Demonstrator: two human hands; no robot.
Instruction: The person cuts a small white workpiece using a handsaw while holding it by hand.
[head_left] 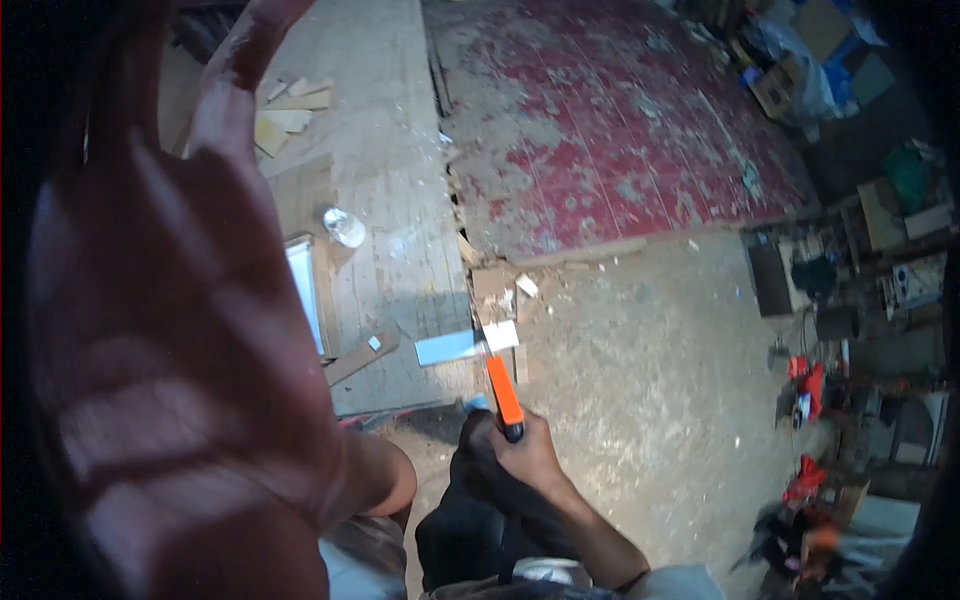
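My left hand (190, 330) is raised very close to the camera and fills the left side, dark and blurred. Its visible fingers stretch upward and apart, and I see nothing held in it. My right hand (530, 455) is closed around an orange-and-black handled cutter (505, 392), low near the table's front corner. The cutter's narrow front end points at a pale strip (447, 348), which lies across the table edge with a bright white end. Whether the blade touches the strip, I cannot tell.
The wooden table (390, 270) bears a clear plastic-looking object (344, 227), a brown strip (362, 360), a white-topped panel (303, 290) and wood offcuts (290, 120). Beyond its edge lie scraps on the concrete floor (660, 380) and a worn red surface (620, 130). Clutter lines the right side.
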